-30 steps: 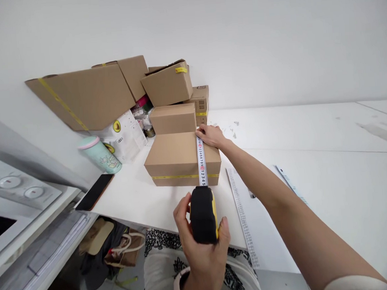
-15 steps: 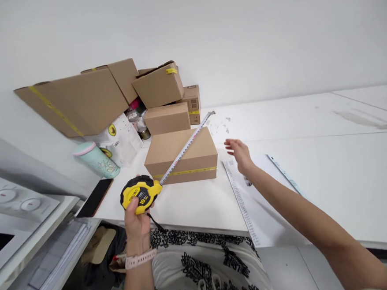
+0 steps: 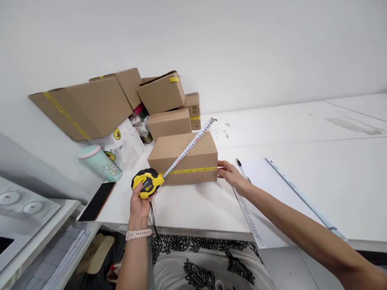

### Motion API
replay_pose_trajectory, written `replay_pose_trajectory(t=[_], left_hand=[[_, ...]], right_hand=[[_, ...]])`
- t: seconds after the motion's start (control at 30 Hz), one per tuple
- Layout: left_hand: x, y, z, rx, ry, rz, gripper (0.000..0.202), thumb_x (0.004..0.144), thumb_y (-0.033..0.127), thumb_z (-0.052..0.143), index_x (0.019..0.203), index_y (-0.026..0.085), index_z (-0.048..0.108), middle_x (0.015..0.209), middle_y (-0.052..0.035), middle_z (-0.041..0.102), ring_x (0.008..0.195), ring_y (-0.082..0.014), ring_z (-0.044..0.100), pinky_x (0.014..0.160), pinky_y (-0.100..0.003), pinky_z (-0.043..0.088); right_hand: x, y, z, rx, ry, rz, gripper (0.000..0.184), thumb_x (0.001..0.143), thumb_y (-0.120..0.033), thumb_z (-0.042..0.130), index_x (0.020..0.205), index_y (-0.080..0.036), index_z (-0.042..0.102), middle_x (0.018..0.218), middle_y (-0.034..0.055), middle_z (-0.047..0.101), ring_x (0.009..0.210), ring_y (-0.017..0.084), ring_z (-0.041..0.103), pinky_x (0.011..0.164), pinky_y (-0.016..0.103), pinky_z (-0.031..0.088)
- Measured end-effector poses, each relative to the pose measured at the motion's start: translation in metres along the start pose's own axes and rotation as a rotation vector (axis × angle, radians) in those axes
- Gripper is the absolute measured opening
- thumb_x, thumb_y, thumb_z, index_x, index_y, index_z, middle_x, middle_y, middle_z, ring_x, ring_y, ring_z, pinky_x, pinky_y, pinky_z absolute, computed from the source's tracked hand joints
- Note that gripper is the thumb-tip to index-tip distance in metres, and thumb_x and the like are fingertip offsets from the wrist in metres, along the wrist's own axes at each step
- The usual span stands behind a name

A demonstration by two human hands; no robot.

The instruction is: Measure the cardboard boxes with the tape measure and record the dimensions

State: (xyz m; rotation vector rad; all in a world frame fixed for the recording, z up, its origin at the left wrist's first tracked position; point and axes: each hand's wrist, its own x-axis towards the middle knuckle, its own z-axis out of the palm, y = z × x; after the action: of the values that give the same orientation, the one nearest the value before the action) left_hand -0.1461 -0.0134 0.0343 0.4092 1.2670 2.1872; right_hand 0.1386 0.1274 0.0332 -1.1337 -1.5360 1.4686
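Observation:
My left hand grips a yellow and black tape measure at the front left corner of a brown cardboard box on the white table. Its white tape blade runs diagonally up over the box top, its hook end free past the far right corner. My right hand rests against the box's front right bottom corner, fingers curled, holding nothing I can see. A strip of yellow tape runs along the box's front face.
More cardboard boxes and a flattened carton are piled against the wall. A mint tumbler and a black phone lie left. A pen, paper sheet and long rulers lie right.
My left hand swung the tape measure from in front of the box to its front left corner. My right hand let go of the blade's end and came to the box's front right corner.

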Motion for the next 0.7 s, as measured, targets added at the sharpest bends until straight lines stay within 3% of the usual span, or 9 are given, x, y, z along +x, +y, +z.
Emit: replay_pose_trajectory(t=[0.1,0.23,0.37,0.43,0.53,0.6,0.7], left_hand=[[-0.007,0.027,0.007,-0.038,-0.031,0.003,0.040,0.058,0.031,0.082,0.093,0.019,0.067,0.080,-0.0010,0.073,0.063,-0.0176,0.069,0.050,-0.025,0.058],[-0.019,0.064,0.027,-0.044,-0.101,0.104,0.044,0.056,0.033,0.083,0.096,0.020,0.068,0.090,-0.0035,0.074,0.070,-0.0197,0.070,0.049,-0.023,0.057],[-0.028,0.072,0.048,0.033,-0.116,0.143,0.044,0.057,0.032,0.084,0.097,0.018,0.071,0.088,-0.0036,0.075,0.067,-0.0200,0.070,0.042,-0.021,0.053],[-0.034,0.068,0.055,0.070,-0.110,0.168,0.044,0.058,0.032,0.085,0.097,0.016,0.072,0.086,-0.0037,0.075,0.065,-0.0199,0.070,0.040,-0.021,0.053],[-0.056,0.062,0.060,0.096,-0.014,0.324,0.041,0.062,0.031,0.083,0.099,0.016,0.073,0.087,-0.0023,0.074,0.066,-0.0172,0.069,0.048,-0.022,0.057],[-0.080,0.058,0.059,0.161,0.073,0.422,0.037,0.067,0.030,0.081,0.101,0.017,0.073,0.093,-0.0026,0.074,0.074,-0.0177,0.070,0.058,-0.024,0.061],[-0.121,0.049,0.053,0.324,0.171,0.441,0.028,0.075,0.031,0.079,0.100,0.021,0.073,0.096,-0.0027,0.074,0.086,-0.0210,0.072,0.071,-0.028,0.064]], right_hand=[[-0.016,-0.030,-0.008,0.007,0.008,-0.097,0.035,0.079,-0.039,0.064,0.110,-0.023,0.065,0.130,0.0114,0.062,0.101,0.024,0.063,0.077,0.039,0.060],[-0.026,-0.064,-0.017,0.060,0.026,-0.225,0.053,0.075,-0.051,0.075,0.120,-0.027,0.061,0.103,0.0053,0.061,0.079,0.019,0.060,0.048,0.030,0.053],[-0.011,-0.062,-0.013,0.043,0.076,-0.138,0.059,0.071,-0.051,0.077,0.122,-0.027,0.059,0.090,0.0010,0.057,0.068,0.018,0.059,0.041,0.028,0.044],[0.000,-0.053,-0.011,0.003,0.109,-0.130,0.059,0.072,-0.052,0.074,0.123,-0.026,0.058,0.096,0.0032,0.060,0.075,0.020,0.062,0.052,0.032,0.052],[0.015,-0.044,-0.012,-0.081,0.163,-0.271,0.069,0.072,-0.046,0.073,0.135,-0.027,0.052,0.130,0.0105,0.058,0.110,0.028,0.062,0.087,0.046,0.057],[0.024,-0.046,-0.015,-0.146,0.152,-0.375,0.080,0.071,-0.041,0.072,0.146,-0.031,0.043,0.153,0.0109,0.043,0.136,0.032,0.047,0.108,0.053,0.045],[0.036,-0.052,-0.020,-0.257,0.091,-0.455,0.093,0.073,-0.038,0.070,0.157,-0.033,0.028,0.168,0.0084,0.021,0.155,0.032,0.020,0.122,0.058,0.026]])
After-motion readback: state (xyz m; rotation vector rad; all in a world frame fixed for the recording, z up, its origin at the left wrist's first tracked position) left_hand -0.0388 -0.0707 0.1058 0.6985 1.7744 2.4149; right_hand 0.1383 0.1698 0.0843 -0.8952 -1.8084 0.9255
